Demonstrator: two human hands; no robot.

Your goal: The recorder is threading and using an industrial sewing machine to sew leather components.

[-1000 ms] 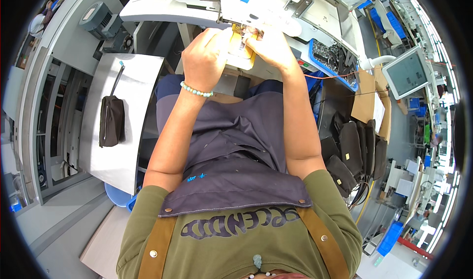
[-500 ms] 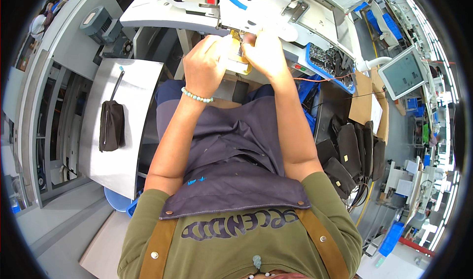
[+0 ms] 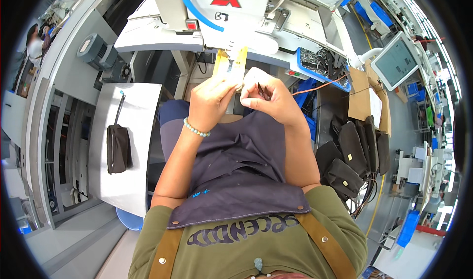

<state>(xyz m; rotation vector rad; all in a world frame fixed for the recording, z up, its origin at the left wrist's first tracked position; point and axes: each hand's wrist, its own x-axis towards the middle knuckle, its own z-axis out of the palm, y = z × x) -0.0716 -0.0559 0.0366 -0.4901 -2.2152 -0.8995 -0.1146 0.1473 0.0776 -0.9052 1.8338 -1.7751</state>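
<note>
My left hand (image 3: 211, 101), a beaded bracelet at its wrist, is closed in a pinch just in front of the yellow plates (image 3: 238, 58) of a white machine (image 3: 217, 17). Whatever lies between its fingertips is too small to make out. Close beside it, my right hand (image 3: 276, 99) is curled with thumb and fingers together. A slim dark piece (image 3: 264, 91) shows within its grip, its kind unclear. Both hands are above my lap, their fingertips nearly meeting.
On a metal side table (image 3: 101, 131) at left lies a dark zipped pouch (image 3: 117, 148) with a strap. At right are a blue-rimmed tray (image 3: 322, 64) of small metal parts, a heap of dark pouches (image 3: 352, 151), a cardboard box (image 3: 362, 99) and a screen (image 3: 394, 62).
Both hands have come back toward me from under the machine head, exposing the yellow plates. The slim dark piece now shows in my right hand. The whole view has shifted slightly.
</note>
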